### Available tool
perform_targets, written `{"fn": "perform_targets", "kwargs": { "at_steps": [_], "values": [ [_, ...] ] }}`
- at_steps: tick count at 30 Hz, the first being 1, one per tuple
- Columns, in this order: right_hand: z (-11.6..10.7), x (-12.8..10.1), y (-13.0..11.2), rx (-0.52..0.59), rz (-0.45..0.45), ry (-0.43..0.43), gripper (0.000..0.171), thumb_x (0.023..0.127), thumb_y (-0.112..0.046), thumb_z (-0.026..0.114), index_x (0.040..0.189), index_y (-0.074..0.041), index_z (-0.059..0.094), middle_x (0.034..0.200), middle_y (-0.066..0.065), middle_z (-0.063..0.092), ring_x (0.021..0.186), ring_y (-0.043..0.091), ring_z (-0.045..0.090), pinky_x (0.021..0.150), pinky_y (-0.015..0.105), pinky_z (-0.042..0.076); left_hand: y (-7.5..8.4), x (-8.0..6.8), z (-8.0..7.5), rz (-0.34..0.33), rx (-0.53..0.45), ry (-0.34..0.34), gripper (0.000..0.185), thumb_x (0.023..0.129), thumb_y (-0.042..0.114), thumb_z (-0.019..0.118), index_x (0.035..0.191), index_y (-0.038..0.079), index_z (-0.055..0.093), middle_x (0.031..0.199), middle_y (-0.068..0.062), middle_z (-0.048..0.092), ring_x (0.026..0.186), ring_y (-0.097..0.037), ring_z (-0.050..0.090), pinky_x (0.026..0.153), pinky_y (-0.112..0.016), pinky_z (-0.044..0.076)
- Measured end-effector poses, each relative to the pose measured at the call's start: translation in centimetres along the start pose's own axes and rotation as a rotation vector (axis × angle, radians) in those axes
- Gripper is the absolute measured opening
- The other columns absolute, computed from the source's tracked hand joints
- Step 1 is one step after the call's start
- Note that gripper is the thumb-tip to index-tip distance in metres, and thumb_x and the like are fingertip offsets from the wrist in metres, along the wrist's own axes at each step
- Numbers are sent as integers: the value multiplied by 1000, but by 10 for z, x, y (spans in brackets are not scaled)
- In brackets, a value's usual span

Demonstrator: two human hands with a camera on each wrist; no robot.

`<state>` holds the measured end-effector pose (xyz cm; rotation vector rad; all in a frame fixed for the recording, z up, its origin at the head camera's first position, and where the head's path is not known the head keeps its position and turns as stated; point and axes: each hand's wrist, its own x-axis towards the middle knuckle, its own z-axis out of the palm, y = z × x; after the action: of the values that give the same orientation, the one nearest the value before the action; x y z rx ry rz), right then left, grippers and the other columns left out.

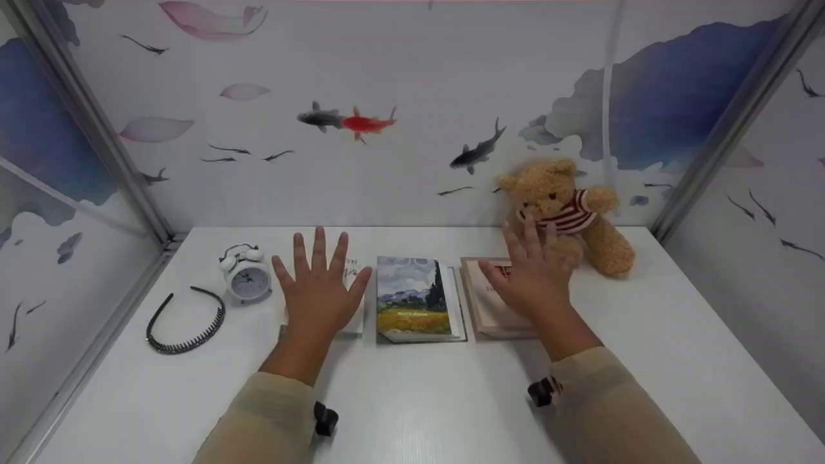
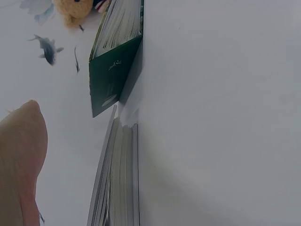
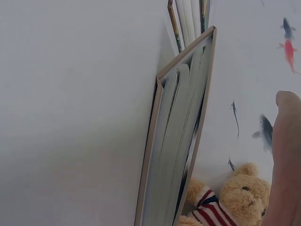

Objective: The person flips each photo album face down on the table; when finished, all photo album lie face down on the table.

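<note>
My left hand (image 1: pixel 319 290) is spread with straight fingers above a white book (image 1: pixel 351 325), hiding most of its cover. Over a beige book (image 1: pixel 480 296) my right hand (image 1: pixel 535 277) is held out flat, its fingertips overlapping a teddy bear (image 1: pixel 548 193) in the head view. Neither hand holds anything. Between them lies a book with a painted landscape cover (image 1: pixel 412 296), its dark green spine (image 2: pixel 110 75) showing in the left wrist view. The left wrist view also has the white book's page edges (image 2: pixel 122 174); the right wrist view shows the beige book's pages (image 3: pixel 174 141).
At the left of the white table (image 1: pixel 412 399) stand a white twin-bell alarm clock (image 1: pixel 248 277) and a black toothed headband (image 1: pixel 187 345). The teddy in a striped top leans on the back wall (image 1: pixel 387 180), painted with fish. Side walls with metal posts (image 1: pixel 97 122) enclose the table.
</note>
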<state>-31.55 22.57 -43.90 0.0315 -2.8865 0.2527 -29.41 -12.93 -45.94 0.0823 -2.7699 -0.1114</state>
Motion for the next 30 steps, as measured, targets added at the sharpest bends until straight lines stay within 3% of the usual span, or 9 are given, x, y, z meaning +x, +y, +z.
{"fn": "perform_targets", "kwargs": {
  "at_steps": [4,11,18,24,30],
  "values": [
    [-2,-2,2,14,4,-2,87,83,-89,20,154,-47,-11,167,-3,-16,154,36,-14,109,78,-14,1,-1,-1,-2,0,-27,84,87,84,12,157,41,-5,167,-3,-15,154,-36,-16,112,-69,-22],
    [-8,-7,15,127,7,-2,85,88,-84,21,158,-39,2,169,1,-6,154,39,-7,116,72,-9,17,-4,-4,-12,-82,-78,79,93,77,19,158,38,-1,169,-6,-2,155,-37,-6,122,-65,3],
    [-17,-18,32,294,43,7,80,92,-78,24,158,-38,6,168,3,11,154,38,6,116,72,14,58,-18,-11,-3,-346,-106,74,97,71,24,159,37,4,169,-6,6,156,-35,4,122,-60,21],
    [-25,-27,46,406,82,-16,77,95,-73,27,159,-34,9,167,8,16,153,39,13,118,67,15,96,-30,-14,34,-529,-119,70,98,67,31,158,39,9,168,-2,12,156,-32,9,118,-61,27],
    [-29,-32,57,506,156,-61,80,94,-75,27,159,-32,11,167,5,15,153,38,15,119,66,15,135,-46,-10,70,-725,-224,70,97,71,22,157,42,3,168,-2,11,156,-30,8,119,-62,26]
  ]
}}
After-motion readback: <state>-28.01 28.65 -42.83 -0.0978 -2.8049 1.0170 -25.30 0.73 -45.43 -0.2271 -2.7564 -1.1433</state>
